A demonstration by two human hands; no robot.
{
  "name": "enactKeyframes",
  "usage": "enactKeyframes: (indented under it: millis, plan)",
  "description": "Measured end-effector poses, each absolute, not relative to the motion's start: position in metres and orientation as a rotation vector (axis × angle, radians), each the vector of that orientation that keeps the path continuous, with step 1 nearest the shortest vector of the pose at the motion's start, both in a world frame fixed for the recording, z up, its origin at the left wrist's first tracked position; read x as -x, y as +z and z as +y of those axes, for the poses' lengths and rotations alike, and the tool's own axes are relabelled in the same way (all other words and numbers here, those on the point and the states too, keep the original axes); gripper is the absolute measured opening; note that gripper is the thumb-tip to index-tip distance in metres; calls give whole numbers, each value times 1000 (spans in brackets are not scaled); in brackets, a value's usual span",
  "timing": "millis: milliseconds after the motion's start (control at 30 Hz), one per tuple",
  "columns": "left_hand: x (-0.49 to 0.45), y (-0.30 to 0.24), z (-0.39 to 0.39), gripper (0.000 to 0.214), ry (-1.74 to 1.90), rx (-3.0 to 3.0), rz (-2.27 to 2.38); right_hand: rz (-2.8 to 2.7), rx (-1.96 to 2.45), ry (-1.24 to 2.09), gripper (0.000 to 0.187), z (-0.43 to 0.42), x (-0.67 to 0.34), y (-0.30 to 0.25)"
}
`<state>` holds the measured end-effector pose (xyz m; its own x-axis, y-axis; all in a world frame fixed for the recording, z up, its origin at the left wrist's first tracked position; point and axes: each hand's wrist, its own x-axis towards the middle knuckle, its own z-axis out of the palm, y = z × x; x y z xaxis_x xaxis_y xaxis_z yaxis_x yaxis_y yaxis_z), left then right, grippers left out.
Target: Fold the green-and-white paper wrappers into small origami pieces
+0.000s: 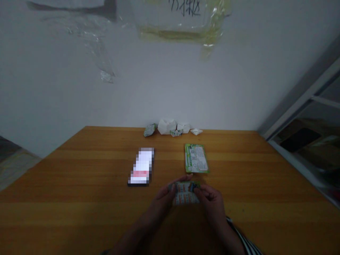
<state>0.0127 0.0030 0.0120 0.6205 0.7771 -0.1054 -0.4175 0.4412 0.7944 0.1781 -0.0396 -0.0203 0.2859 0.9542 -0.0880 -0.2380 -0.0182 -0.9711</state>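
Note:
Both my hands hold a small printed paper sheet (pixel 183 193) just above the wooden table (pixel 79 198), near the front middle. My left hand (pixel 165 197) grips its left edge with fingers curled. My right hand (pixel 209 199) pinches its upper right corner. Just beyond them a green-bordered printed leaflet (pixel 196 158) lies flat on the table.
A phone (pixel 141 166) with a lit screen lies left of the leaflet. Several folded paper pieces (pixel 170 127), white and green-printed, sit at the table's far edge against the white wall. A window frame (pixel 300 106) stands at the right. A plastic bag (pixel 183 21) hangs on the wall above.

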Motion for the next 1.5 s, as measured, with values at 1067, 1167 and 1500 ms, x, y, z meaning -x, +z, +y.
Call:
enactKeyframes:
  millis: [1067, 1167, 1500]
  plan:
    - [-11, -27, 20, 26, 932, -1044, 1009, -1403, 1512, 937, 35, -32, -191, -33]
    - [-13, -27, 20, 34, 885, -899, 921, -1324, 1496, 949, 36, -34, -187, -32]
    - [-17, -24, 15, 39, 903, -803, 911, -1158, 1477, 955, 31, -40, -169, -35]
